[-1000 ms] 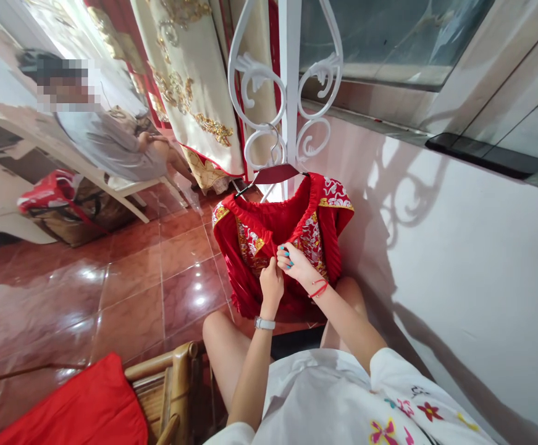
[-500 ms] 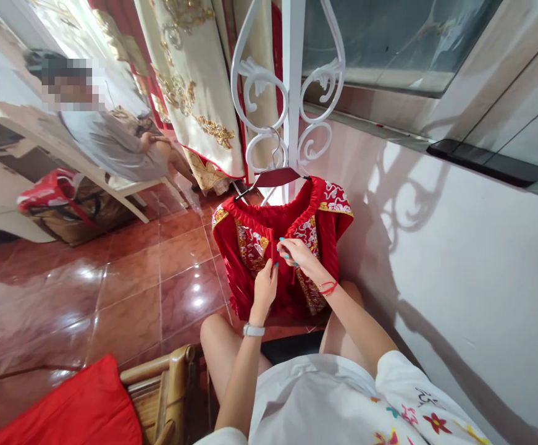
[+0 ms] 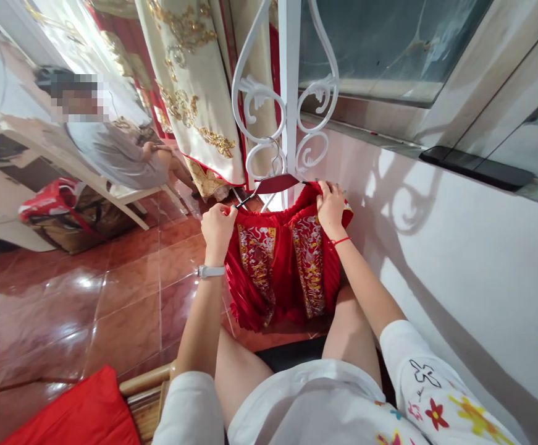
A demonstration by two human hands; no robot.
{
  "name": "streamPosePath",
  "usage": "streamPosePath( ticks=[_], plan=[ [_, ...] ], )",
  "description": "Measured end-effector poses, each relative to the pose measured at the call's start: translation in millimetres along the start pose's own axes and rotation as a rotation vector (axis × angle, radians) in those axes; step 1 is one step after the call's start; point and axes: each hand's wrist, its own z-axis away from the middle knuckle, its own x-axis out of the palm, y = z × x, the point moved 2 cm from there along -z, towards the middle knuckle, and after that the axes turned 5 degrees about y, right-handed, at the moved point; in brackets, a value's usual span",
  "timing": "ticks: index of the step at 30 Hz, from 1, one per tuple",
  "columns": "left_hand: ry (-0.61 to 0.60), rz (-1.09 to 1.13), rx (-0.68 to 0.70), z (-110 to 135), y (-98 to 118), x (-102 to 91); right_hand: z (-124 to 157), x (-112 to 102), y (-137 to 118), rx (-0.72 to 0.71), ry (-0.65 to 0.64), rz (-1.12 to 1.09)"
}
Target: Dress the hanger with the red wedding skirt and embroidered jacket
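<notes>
A red embroidered garment (image 3: 283, 266) with gold and white panels and a gathered top edge hangs in front of my knees. It is on a dark red hanger (image 3: 275, 183) whose metal hook is at the white scrolled metal stand. My left hand (image 3: 217, 230) is closed on the garment's left upper corner, by the hanger's black end. At the opposite corner my right hand (image 3: 332, 207) grips the red cloth, fingers folded over the top edge. The cloth under both palms is hidden.
The white scrolled stand (image 3: 291, 80) rises behind the hanger, with a cream, gold-trimmed cloth (image 3: 204, 93) beside it. A wall (image 3: 463, 266) borders the right. At left are a seated person (image 3: 115, 151), a brown bag (image 3: 74, 225), and red cloth (image 3: 74, 414) on a bamboo seat (image 3: 148, 395).
Both hands have left the middle of the garment's top edge and moved apart, each to an upper corner. The embroidered shoulder parts are now mostly covered or folded back.
</notes>
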Motion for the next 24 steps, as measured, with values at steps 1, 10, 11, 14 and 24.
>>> streamPosePath(
  ticks=[1,10,11,14,24],
  plan=[
    [-0.022,-0.034,0.013,1,-1,1.1,-5,-3,5,-0.031,-0.035,-0.035],
    [0.194,0.131,0.092,18,34,22.5,-40,-9,7,-0.178,-0.151,-0.159],
    [0.239,0.166,0.089,26,36,27.8,-39,-7,7,-0.176,-0.152,-0.176],
    [0.279,0.273,0.070,53,29,42.8,-32,0,12,-0.178,-0.177,-0.198],
    [-0.102,0.352,0.099,135,32,90.4,16,-2,16,-0.163,-0.187,-0.046]
  ],
)
